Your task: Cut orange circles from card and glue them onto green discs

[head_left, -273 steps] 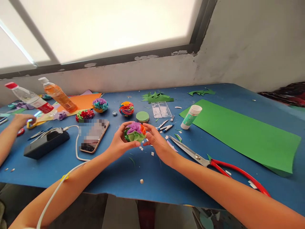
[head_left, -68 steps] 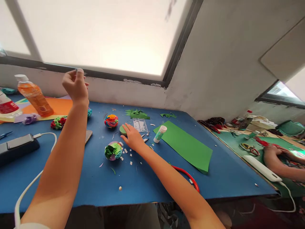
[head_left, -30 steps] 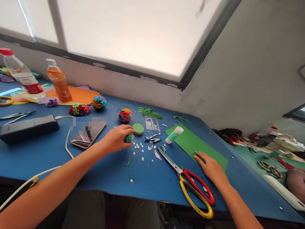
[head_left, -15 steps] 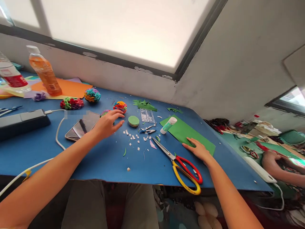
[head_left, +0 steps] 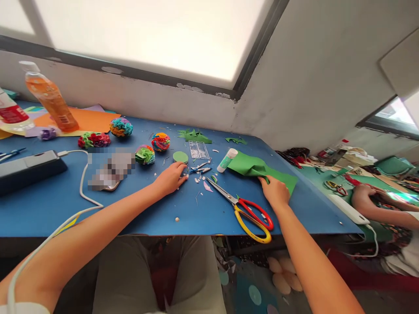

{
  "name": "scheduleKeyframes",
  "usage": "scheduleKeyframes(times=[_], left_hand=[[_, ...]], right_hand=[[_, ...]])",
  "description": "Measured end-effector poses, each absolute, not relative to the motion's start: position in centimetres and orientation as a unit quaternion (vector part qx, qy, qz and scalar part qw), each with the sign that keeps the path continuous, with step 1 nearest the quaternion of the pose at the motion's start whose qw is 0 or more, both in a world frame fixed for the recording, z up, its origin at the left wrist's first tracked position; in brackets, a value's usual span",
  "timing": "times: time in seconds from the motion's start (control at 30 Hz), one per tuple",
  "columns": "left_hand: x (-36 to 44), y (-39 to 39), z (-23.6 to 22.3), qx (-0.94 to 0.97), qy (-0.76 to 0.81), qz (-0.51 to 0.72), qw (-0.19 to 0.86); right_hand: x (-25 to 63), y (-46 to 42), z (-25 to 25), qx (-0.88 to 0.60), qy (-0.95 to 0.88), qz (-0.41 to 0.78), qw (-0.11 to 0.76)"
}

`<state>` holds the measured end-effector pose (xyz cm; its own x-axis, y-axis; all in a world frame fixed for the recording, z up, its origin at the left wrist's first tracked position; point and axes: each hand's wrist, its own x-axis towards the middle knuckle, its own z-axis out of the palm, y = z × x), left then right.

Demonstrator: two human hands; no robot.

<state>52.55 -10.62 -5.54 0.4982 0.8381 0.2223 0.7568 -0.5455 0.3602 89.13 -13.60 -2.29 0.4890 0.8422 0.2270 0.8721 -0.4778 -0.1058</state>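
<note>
My right hand (head_left: 275, 192) grips the near edge of a green sheet of paper (head_left: 250, 163), which is buckled upward where the fingers close on it. My left hand (head_left: 172, 177) is low on the table, fingers and thumb apart, just in front of a stack of round green paper discs (head_left: 180, 157) and partly covering it. Small white paper scraps (head_left: 198, 179) lie beside its fingertips. Between the hands are a glue stick (head_left: 227, 160), lying partly by the sheet, and large scissors (head_left: 240, 209) with red and yellow handles.
Colourful paper balls (head_left: 145, 155) and a phone (head_left: 114, 170) with a white cable are at left. Behind stand drink bottles (head_left: 54, 104) and a power bank-like black block (head_left: 32, 170). Green offcuts (head_left: 195, 136) lie at the back. Another person's arm (head_left: 373, 209) is at right.
My left hand has moved right and down from the paper balls to the scraps near the discs. My right hand has closed on the green sheet, which was flat and is now buckled.
</note>
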Motion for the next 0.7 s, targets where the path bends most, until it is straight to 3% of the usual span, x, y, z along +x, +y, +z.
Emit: scheduleKeyframes(times=[0.27,0.4,0.7], left_hand=[[50.8,-12.6,-6.7,0.776,0.608,0.140,0.094],[52.7,-13.9,-6.7,0.805,0.576,0.101,0.105],[58.7,-14.8,-6.9,0.855,0.482,0.137,0.137]], right_hand=[[84.8,-18.8,-1.8,-0.763,-0.620,-0.099,0.154],[80.3,-20.1,-3.8,-0.637,-0.753,0.008,0.168],[81.1,-19.7,-1.8,-0.587,-0.774,0.033,0.235]])
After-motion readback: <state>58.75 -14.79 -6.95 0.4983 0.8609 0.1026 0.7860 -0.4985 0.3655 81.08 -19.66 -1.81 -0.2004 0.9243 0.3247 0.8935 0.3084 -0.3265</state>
